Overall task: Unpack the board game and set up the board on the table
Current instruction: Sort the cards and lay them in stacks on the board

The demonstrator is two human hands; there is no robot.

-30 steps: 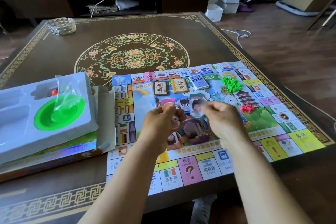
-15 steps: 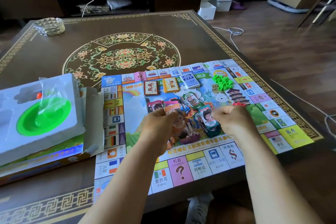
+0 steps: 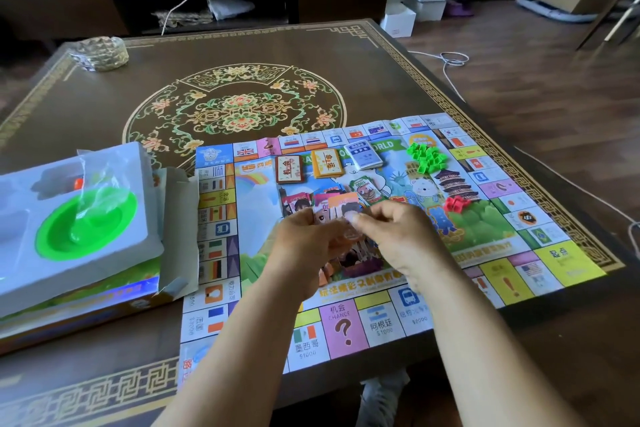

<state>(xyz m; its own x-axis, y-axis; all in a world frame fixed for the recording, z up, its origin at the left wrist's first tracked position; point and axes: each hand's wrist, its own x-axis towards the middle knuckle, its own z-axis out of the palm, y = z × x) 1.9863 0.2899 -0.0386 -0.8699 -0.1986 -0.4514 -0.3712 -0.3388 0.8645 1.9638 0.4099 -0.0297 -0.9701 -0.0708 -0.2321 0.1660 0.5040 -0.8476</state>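
Closer together now, left hand (image 3: 308, 246) and right hand (image 3: 398, 236) pinch blurred paper figures (image 3: 332, 210), their lower halves hidden.

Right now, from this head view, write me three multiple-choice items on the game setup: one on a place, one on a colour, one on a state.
1. Where does the pile of green houses lie?
A. On the game board, toward its far right part
B. In the white tray
C. On the floor

2. What colour is the round dish in the white tray?
A. Red
B. Green
C. Blue

3. How does the game board lie?
A. Folded shut
B. Rolled up
C. Spread open on the table

Answers:
1. A, the green pieces sit on the printed sheet near its far right corner.
2. B, the dish shows bright green against the white plastic.
3. C, all the border squares are laid out flat, with three card decks on top.
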